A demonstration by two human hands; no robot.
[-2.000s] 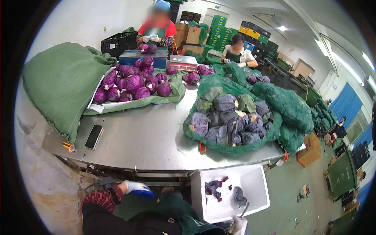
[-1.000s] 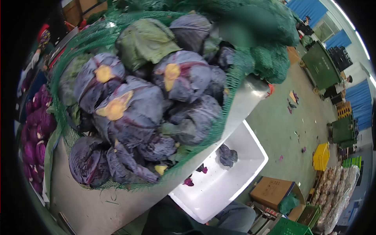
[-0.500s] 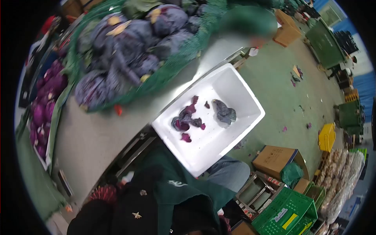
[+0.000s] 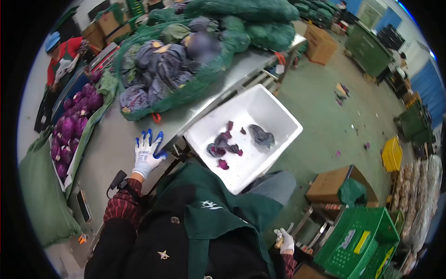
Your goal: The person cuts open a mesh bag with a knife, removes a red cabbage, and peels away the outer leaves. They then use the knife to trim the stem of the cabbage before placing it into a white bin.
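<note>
Two hands, the left hand (image 4: 148,157) and the right hand (image 4: 286,242), show in the head view, each in a white glove. The left one is in the middle left, with blue on its fingers, and it is open with the fingers spread wide. It is at the edge of the shiny metal table (image 4: 102,146), but I cannot tell if it touches the top. Small print on the back of its glove is too tiny to read. The right one is low, right of the middle, with its fingers curled around a small tan thing (image 4: 279,241). Near the top, left of the middle, a green net bag (image 4: 204,86) full of dark cabbages (image 4: 165,65) lies on the table, with a red tie (image 4: 156,117) at its near side. Shiny purple cabbages (image 4: 69,128) sit in a pile at the left. Right in the middle is a white tub (image 4: 274,111) with leaf scraps (image 4: 220,148) and one bigger dark leaf (image 4: 261,136) inside. The green apron (image 4: 223,214) has a white mark that I cannot read. At the lower right, a green crate (image 4: 325,255) has a white label (image 4: 347,239) and a yellow label (image 4: 362,242), both too small to read. A person in red (image 4: 70,48) is at the upper left.
</note>
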